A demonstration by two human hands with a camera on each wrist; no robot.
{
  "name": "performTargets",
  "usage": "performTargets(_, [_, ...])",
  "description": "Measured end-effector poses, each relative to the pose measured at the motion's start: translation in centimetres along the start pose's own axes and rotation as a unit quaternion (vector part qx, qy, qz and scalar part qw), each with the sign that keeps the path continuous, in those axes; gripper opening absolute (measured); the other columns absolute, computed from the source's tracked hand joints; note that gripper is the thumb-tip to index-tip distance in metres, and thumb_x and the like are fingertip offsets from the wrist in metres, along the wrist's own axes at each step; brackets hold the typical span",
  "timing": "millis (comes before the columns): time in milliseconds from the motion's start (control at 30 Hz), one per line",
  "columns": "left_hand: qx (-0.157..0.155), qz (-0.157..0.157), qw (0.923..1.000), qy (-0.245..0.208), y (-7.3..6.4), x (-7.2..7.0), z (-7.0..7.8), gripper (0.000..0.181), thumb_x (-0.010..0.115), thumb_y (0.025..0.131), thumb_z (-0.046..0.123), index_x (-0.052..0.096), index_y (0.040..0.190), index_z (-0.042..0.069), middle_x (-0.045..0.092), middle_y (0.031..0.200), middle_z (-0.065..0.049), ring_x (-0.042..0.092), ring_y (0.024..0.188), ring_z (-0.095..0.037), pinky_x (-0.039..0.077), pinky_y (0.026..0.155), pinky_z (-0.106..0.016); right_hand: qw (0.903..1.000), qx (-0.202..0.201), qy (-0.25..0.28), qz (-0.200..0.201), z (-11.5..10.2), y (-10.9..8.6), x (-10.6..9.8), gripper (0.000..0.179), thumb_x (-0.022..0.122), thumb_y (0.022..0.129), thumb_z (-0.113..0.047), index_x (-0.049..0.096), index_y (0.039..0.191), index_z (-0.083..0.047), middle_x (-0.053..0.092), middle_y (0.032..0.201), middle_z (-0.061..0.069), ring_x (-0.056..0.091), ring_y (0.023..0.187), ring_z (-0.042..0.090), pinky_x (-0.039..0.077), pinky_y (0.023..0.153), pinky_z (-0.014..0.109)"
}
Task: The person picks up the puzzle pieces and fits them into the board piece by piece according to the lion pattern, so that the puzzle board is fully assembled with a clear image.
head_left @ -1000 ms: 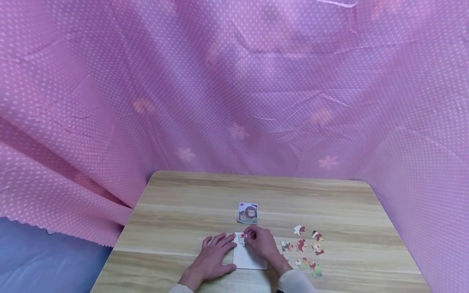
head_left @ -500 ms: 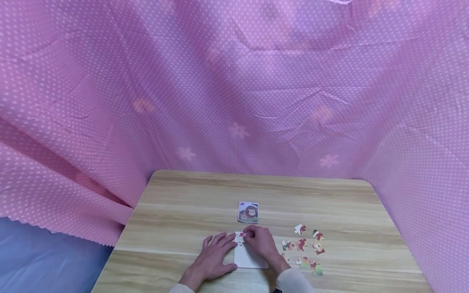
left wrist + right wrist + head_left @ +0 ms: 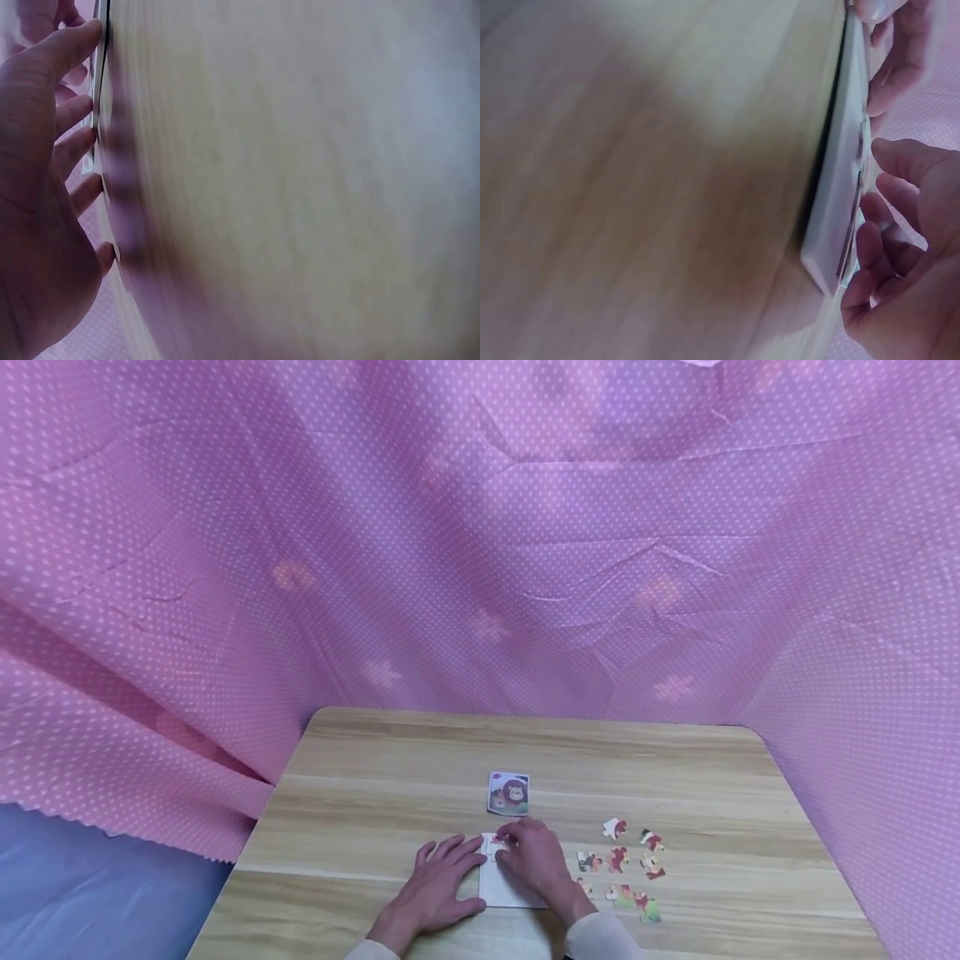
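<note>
A white square puzzle board lies flat on the table in the head view. My left hand rests at its left side, fingers spread and fairly straight, with fingertips at the board's edge. At the board's upper left corner lies a puzzle piece with a pink-red shape on white. My right hand holds this piece at its right side, thumb and curled forefinger spaced around it; the hand hides part of it. In the right wrist view, the thumb and fingers are close over the board.
A small lion picture card lies beyond the board. Several loose puzzle pieces are spread to the right of my right hand. The wooden table ends at a pink dotted curtain behind and beside it.
The puzzle piece has shifted slightly up and left into the board's corner and lies flatter. My right thumb and forefinger have spread apart a little. The left hand has stayed in place.
</note>
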State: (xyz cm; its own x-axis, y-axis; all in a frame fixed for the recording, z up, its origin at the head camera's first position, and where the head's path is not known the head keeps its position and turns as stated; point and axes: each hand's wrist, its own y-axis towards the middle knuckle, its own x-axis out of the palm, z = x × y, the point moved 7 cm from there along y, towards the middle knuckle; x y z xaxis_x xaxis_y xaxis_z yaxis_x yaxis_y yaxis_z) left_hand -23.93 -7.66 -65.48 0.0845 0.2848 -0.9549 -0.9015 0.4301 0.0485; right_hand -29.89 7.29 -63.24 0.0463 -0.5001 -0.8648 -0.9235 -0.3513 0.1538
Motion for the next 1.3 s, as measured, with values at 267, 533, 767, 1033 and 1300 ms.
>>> performTargets(267, [-0.006, -0.008, 0.9999, -0.002, 0.0, 0.4, -0.2, 0.065, 0.057, 0.082, 0.066, 0.052, 0.137, 0.030, 0.034, 0.157, 0.008, 0.032, 0.143, -0.027, 0.024, 0.109, -0.064, 0.9976, -0.015, -0.068, 0.008, 0.1, -0.3, 0.4, 0.035, 0.080, 0.072, -0.040, 0.073, 0.104, -0.026, 0.058, 0.093, -0.005, 0.052, 0.086, 0.015, 0.039, 0.071, 0.033])
performTargets(533, [-0.003, -0.006, 1.0000, 0.002, -0.1, 0.5, -0.2, 0.065, 0.056, 0.083, 0.066, 0.051, 0.137, 0.031, 0.034, 0.157, 0.010, 0.032, 0.143, -0.027, 0.024, 0.110, -0.063, 0.9967, -0.019, -0.079, 0.009, 0.1, -0.7, 0.6, 0.037, 0.079, 0.072, -0.043, 0.073, 0.106, -0.029, 0.056, 0.095, -0.005, 0.052, 0.089, 0.015, 0.035, 0.070, 0.031])
performTargets(767, [-0.003, -0.009, 1.0000, -0.001, -0.3, 0.5, -0.3, 0.064, 0.057, 0.083, 0.065, 0.051, 0.137, 0.031, 0.034, 0.157, 0.009, 0.032, 0.143, -0.026, 0.024, 0.110, -0.063, 0.9968, -0.023, -0.076, -0.003, -0.1, -0.9, 0.9, 0.036, 0.077, 0.074, -0.043, 0.072, 0.108, -0.032, 0.050, 0.093, -0.007, 0.048, 0.087, 0.013, 0.033, 0.071, 0.031])
performTargets(1033, [-0.006, -0.014, 0.9999, -0.006, -0.5, 0.5, -0.3, 0.065, 0.057, 0.082, 0.065, 0.051, 0.137, 0.031, 0.033, 0.157, 0.009, 0.030, 0.144, -0.027, 0.023, 0.111, -0.063, 0.9958, -0.033, -0.084, -0.014, -0.3, -1.1, 1.0, 0.036, 0.075, 0.075, -0.046, 0.071, 0.110, -0.035, 0.050, 0.096, -0.006, 0.049, 0.088, 0.014, 0.033, 0.071, 0.033])
performTargets(1300, [0.001, -0.010, 0.9999, -0.006, -0.8, 0.5, -0.2, 0.063, 0.058, 0.082, 0.063, 0.052, 0.136, 0.030, 0.034, 0.157, 0.008, 0.031, 0.144, -0.027, 0.024, 0.110, -0.064, 0.9953, -0.038, -0.087, -0.019, -0.4, -1.5, 1.0, 0.036, 0.075, 0.076, -0.047, 0.070, 0.110, -0.036, 0.050, 0.096, -0.006, 0.049, 0.089, 0.014, 0.032, 0.071, 0.032])
